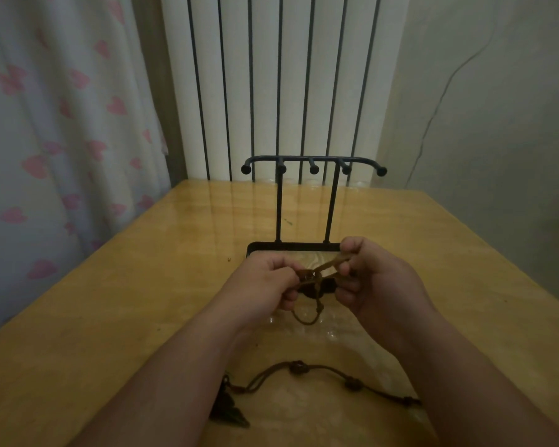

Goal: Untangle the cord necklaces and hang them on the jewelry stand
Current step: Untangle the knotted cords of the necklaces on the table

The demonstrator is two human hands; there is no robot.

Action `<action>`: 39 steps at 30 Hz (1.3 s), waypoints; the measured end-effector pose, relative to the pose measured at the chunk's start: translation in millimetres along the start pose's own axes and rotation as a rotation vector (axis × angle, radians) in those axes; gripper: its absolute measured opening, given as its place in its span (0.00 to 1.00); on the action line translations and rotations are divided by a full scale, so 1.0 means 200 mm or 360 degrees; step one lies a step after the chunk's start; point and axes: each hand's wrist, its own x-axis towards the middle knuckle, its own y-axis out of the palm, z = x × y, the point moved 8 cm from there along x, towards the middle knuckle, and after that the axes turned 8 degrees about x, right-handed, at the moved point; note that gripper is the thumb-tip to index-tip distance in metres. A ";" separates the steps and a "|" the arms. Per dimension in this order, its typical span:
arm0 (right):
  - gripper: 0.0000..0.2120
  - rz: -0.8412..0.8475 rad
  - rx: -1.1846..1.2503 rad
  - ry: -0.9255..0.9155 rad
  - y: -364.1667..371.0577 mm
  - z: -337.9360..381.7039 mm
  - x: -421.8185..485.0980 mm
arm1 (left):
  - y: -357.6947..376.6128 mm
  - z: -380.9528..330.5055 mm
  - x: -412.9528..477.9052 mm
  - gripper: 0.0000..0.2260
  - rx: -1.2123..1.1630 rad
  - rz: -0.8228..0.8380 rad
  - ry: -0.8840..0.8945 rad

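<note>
Two hands: the left hand [265, 282] and right hand [378, 279] are raised above the table [126, 301], close together, each with fingers curled and pinching the same brown cord.
Cord in hand: the held necklace [329, 266] is stretched between them – its long axis runs left to right, rising slightly toward the right hand. Two strands fan apart from a small knot by the left fingers toward the right fingers.
Slack: a loose loop [307, 321] hangs down between the wrists.
On the table: the second necklace [297, 367] lies nearer the person, beneath the forearms, in a shallow arch running left to right with knots along it. Its dark pendant [228, 404] is at the left end, pointing toward the person.
Beyond the hands: the black jewelry stand [279, 214] is upright, its base just behind the hands – its crossbar runs left to right, and five knob-tipped pegs point toward the person.
Backdrop: a white radiator [265, 75], and a curtain [62, 124] with pink hearts at the left.
</note>
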 end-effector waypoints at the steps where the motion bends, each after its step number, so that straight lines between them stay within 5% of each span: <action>1: 0.10 0.0008 -0.0104 -0.0011 0.00 0.01 -0.01 | 0.00 0.00 0.00 0.13 -0.0008 -0.0015 -0.0012; 6: 0.03 -0.0029 -0.1142 -0.0265 0.02 0.08 -0.04 | -0.02 0.00 -0.01 0.10 -0.0079 -0.0094 -0.0048; 9: 0.03 -0.0072 -0.1455 -0.0391 0.04 0.09 -0.05 | -0.01 0.00 -0.01 0.07 -0.0241 -0.0079 -0.0103; 20: 0.07 0.0126 -0.0501 -0.0134 0.05 0.04 -0.03 | 0.01 -0.01 -0.02 0.05 -0.0674 0.0066 -0.0121; 27: 0.05 -0.0051 0.0077 -0.0185 -0.02 0.07 0.00 | -0.02 0.01 0.00 0.09 -0.0606 -0.0004 -0.0089; 39: 0.04 -0.0331 -0.0336 -0.0366 -0.08 0.11 -0.03 | -0.10 -0.10 -0.05 0.09 -0.0223 -0.0151 0.0226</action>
